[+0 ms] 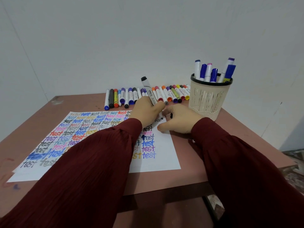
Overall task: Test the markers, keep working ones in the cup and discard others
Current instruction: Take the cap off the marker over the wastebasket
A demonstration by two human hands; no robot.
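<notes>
**Marker tip on the paper, cup off to the right**

Head view: The left hand (146, 111) holds a white marker (148, 89) with a black end. Its grip is clenched round the low part of the marker. The marker stands tilted, with its tip down on the paper (164, 155) by a black "test". Its black end points up and away, toward the wall.

The right hand (178, 121) rests on the paper just beside the tip, with its thumb on the sheet and its fingers curled. A small dark thing peeks out by its fingers. It may be the cap, but I cannot tell if this grip holds anything.

The cup (207, 99) stands on the tabletop (213, 153), to the right of both hands. The right hand is nearer to it and sits between the marker and the cup. I think the marker must go over or around that hand to reach the cup. Blue and purple pens (204, 69) stand in the cup and take up some room.

A row of markers (121, 97) lies just behind the left hand, so a low swing could knock them.
</notes>
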